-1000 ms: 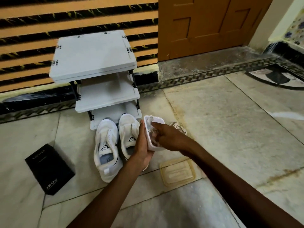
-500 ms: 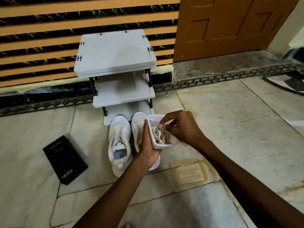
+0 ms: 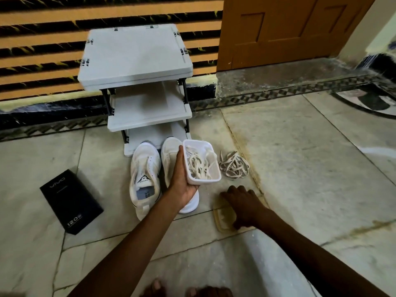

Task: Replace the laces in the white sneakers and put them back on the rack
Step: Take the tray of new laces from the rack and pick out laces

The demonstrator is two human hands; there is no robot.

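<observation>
While the black box lies well off at the left, the white sneakers stand side by side on the floor, seemingly laceless, toes at the bottom shelf of the rack. My left hand cups the container, thumb up its left wall, laces inside. Just right: loose lace pile. Near right, my right hand covers the lid, fingers bent onto it; gripping or only touching, I cannot tell. Step: sorting laces. Next probably needs one lace drawn out. Floor lies open on the right.
</observation>
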